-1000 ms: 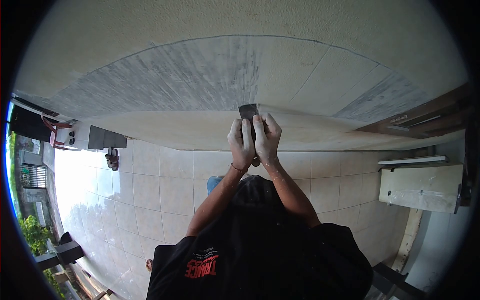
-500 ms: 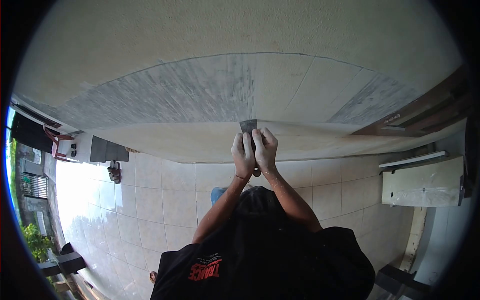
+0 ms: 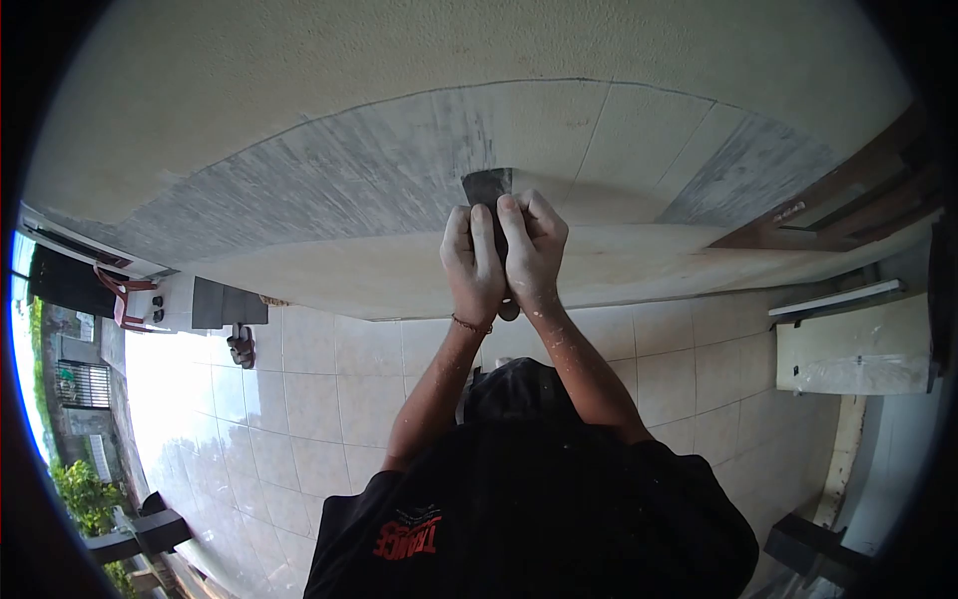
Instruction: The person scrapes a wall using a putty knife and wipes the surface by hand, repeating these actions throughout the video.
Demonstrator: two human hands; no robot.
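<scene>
A dark flat scraper point(image 3: 487, 184) lies with its wide blade against the wall point(image 3: 399, 60), at the right end of a grey scraped band point(image 3: 349, 170). My left hand point(image 3: 473, 262) is wrapped round its left side, and my right hand point(image 3: 533, 250) round its right side. Both hands are coated in pale dust, and their index fingers point along the blade. The round end of the handle shows between my wrists. Right of the blade is a smooth cream section point(image 3: 549, 140), marked with thin lines.
Below the wall runs a tiled floor point(image 3: 379, 399). Sandals point(image 3: 240, 345), a dark mat point(image 3: 225, 303) and a red chair point(image 3: 122, 296) are at the left. A brown door point(image 3: 828, 220) and a pale panel point(image 3: 853, 344) stand at the right.
Both hands and the scraper have moved up the wall, from the band's lower edge onto the band. The camera view has shifted slightly.
</scene>
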